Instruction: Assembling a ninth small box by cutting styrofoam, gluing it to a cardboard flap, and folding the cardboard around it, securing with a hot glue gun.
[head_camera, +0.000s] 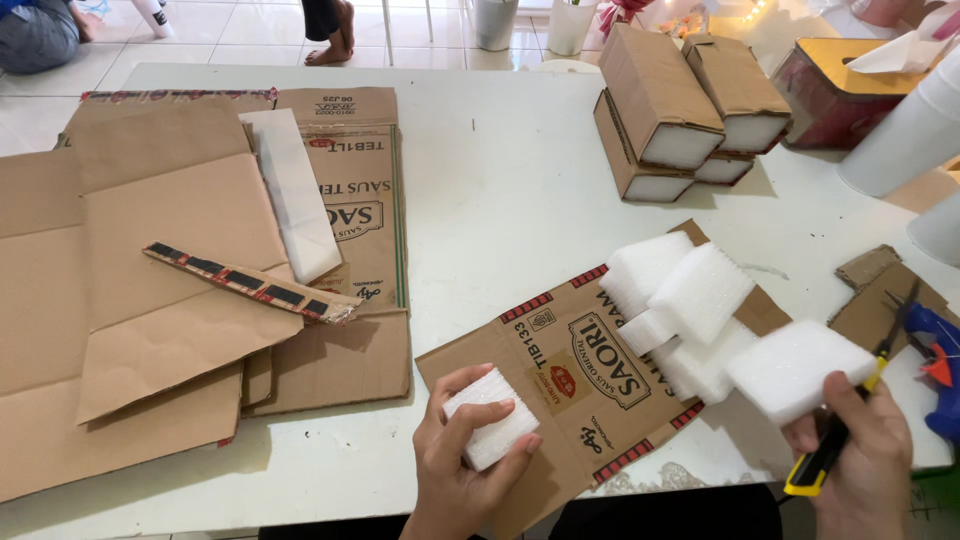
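Pressing foam block (490, 417) on printed cardboard (590, 375) | left hand (462, 470)

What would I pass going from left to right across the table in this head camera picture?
Flattened cardboard sheets → long white foam strip → left hand holding a small foam block → loose foam blocks on printed cardboard → right hand with foam piece and yellow-handled cutter → blue glue gun.

four cardboard-wrapped foam blocks (690, 115), two hands (465, 455)

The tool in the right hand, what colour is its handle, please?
Yellow and black, in the head view: tool, right hand.
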